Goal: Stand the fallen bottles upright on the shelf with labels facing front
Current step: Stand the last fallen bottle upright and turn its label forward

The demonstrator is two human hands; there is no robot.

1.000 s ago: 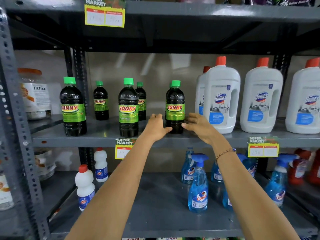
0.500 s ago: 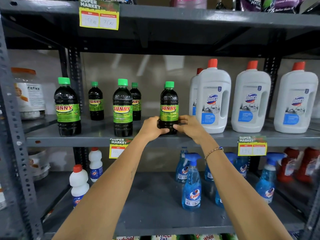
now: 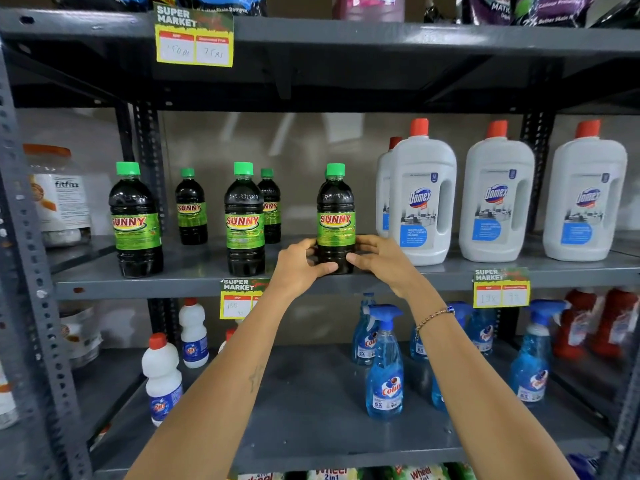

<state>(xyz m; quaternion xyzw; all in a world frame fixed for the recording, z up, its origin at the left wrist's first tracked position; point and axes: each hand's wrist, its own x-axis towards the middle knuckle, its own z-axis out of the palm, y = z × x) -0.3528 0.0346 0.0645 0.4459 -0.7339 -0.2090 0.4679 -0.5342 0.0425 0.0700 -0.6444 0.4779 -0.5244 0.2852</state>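
Note:
A dark Sunny bottle (image 3: 335, 209) with a green cap stands upright near the front of the grey middle shelf (image 3: 194, 285), its green label facing me. My left hand (image 3: 300, 264) grips its base from the left and my right hand (image 3: 380, 258) grips it from the right. Two more Sunny bottles stand upright at the front, one at the left (image 3: 135, 220) and one in the middle (image 3: 244, 220). Two smaller-looking ones (image 3: 191, 206) (image 3: 270, 206) stand behind them. All labels that I can see face front.
Three white Domex jugs (image 3: 423, 199) (image 3: 496, 199) (image 3: 585, 199) stand right of the held bottle, the nearest close to my right hand. A Fitfizz jar (image 3: 59, 195) sits far left. Blue spray bottles (image 3: 384, 368) and white bottles (image 3: 162, 375) fill the lower shelf. Yellow price tags (image 3: 500, 289) hang on the shelf edges.
Both hands have closed around the base of the right Sunny bottle, which they only flanked a second ago. The camera has moved closer and shifted slightly right.

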